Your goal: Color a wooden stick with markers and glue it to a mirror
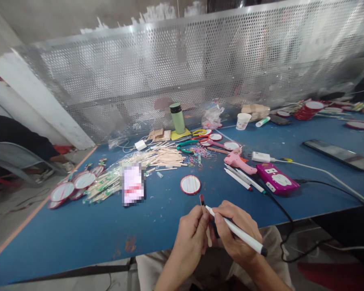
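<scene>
My left hand [191,229] is closed around a slim wooden craft stick [209,238], held upright near the table's front edge. The stick's top end is coloured dark red, with a black patch below it. In my right hand [238,228] is a white marker [245,235] with a black end, its tip against the stick just under the red part. A round white disc with a red rim [190,184] lies flat on the table just beyond my hands.
On the blue table [157,226] lie wooden sticks [166,157], more red-rimmed discs [62,191], white markers [238,178], a pink glue gun [238,161], a purple device [276,178] and a phone [339,154]. A green bottle [178,119] stands before a perforated metal panel [133,76].
</scene>
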`<action>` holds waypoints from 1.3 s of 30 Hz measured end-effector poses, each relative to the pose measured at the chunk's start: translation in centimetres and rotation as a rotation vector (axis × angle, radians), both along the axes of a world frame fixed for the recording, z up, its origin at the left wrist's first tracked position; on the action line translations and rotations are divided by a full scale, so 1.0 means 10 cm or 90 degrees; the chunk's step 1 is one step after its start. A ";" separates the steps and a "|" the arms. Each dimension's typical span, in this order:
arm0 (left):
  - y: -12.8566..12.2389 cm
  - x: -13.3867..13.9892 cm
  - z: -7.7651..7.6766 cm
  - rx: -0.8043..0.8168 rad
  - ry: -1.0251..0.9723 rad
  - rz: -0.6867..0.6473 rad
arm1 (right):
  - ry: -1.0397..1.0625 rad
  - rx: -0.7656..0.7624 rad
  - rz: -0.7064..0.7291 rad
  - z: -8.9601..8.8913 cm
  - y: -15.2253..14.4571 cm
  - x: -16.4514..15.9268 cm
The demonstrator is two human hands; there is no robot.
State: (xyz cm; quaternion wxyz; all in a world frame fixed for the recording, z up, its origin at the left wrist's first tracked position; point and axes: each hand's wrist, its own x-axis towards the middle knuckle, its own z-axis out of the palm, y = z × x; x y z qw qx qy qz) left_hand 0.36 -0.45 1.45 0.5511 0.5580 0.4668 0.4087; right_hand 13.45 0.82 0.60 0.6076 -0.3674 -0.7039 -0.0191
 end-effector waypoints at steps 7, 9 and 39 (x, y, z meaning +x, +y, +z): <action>0.01 0.01 -0.01 -0.013 -0.004 0.007 | 0.009 0.003 0.003 -0.01 0.01 -0.02; 0.00 0.00 -0.02 -0.008 0.000 0.008 | 0.011 -0.003 0.006 -0.02 0.01 -0.01; 0.00 0.00 -0.02 0.006 -0.009 0.004 | -0.001 -0.004 -0.014 -0.02 0.00 -0.01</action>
